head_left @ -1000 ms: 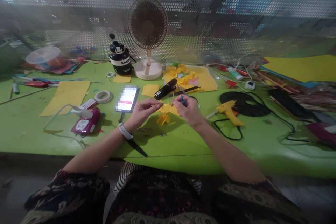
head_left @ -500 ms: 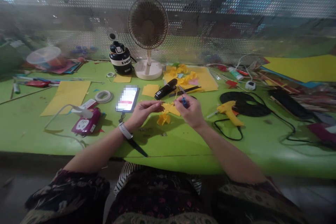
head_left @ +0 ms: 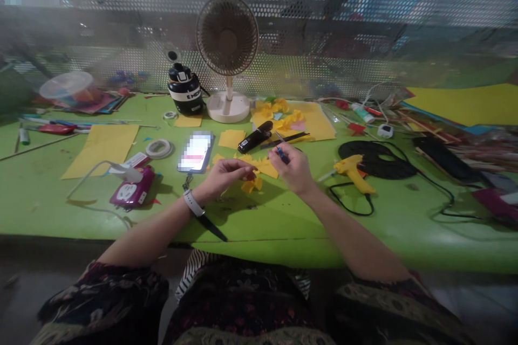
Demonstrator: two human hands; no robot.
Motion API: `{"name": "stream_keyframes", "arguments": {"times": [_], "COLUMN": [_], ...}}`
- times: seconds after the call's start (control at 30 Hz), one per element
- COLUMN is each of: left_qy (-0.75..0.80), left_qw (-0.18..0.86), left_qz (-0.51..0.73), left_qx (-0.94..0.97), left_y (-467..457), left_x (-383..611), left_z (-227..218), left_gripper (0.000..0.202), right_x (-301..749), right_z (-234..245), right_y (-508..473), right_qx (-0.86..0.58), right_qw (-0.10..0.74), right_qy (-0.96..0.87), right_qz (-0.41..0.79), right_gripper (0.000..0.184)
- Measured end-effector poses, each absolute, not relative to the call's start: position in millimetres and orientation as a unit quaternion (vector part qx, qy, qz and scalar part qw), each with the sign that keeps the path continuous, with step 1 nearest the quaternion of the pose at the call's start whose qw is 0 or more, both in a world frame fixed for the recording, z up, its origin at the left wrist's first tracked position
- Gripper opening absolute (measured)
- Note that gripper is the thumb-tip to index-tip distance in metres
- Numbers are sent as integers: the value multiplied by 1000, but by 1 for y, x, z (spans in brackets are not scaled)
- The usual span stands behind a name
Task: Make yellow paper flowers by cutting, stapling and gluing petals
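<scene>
My left hand (head_left: 225,174) is closed in a pinch on a small piece of yellow paper (head_left: 251,184) just above the green table (head_left: 259,221). My right hand (head_left: 293,167) is closed round small blue-handled scissors (head_left: 280,151), whose blades point up and to the left. More cut yellow paper (head_left: 265,165) lies between the two hands. A white watch band sits on my left wrist.
A lit phone (head_left: 196,152), a black stapler (head_left: 254,137), a yellow glue gun (head_left: 353,171) with black cable, a tape roll (head_left: 159,147), a pink power strip (head_left: 133,190), a desk fan (head_left: 227,56), a black bottle (head_left: 185,91) and yellow sheets (head_left: 102,149) surround the hands. A perforated screen backs the table.
My left hand has dropped lower toward the table with the yellow paper. My right hand with the scissors has shifted slightly, and its blades have tilted further left.
</scene>
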State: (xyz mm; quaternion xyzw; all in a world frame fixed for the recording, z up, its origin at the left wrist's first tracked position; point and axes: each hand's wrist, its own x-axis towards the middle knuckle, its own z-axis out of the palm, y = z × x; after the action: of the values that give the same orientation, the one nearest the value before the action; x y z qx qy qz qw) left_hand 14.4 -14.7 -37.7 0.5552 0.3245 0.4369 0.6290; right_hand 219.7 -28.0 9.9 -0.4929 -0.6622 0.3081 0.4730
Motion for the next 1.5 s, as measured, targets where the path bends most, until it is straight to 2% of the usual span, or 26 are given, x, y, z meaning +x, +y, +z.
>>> {"name": "stream_keyframes", "arguments": {"times": [0.2,0.47,1.1,1.5], "left_qy": [349,298,285,288], "left_qw": [658,674,665,634], "left_qz": [514,526,544,547], "left_qx": [426,425,425,465], "left_y": [-11,-13,-19,-20], "left_x": [17,19,25,24], "left_z": [-37,-40,-35,-35], "left_gripper": [26,20,21,19], "right_x": [215,203,206,207], "right_z": [7,-4,-4,-5], "right_y": [-32,-35,-34,-32], "right_qx": [-460,-468,-452,-434], "right_qw": [436,367,362,334], "right_qy": [-684,-740,-745,-763], "right_qz": [360,314,331,344], "right_gripper": [38,31,33,43]}}
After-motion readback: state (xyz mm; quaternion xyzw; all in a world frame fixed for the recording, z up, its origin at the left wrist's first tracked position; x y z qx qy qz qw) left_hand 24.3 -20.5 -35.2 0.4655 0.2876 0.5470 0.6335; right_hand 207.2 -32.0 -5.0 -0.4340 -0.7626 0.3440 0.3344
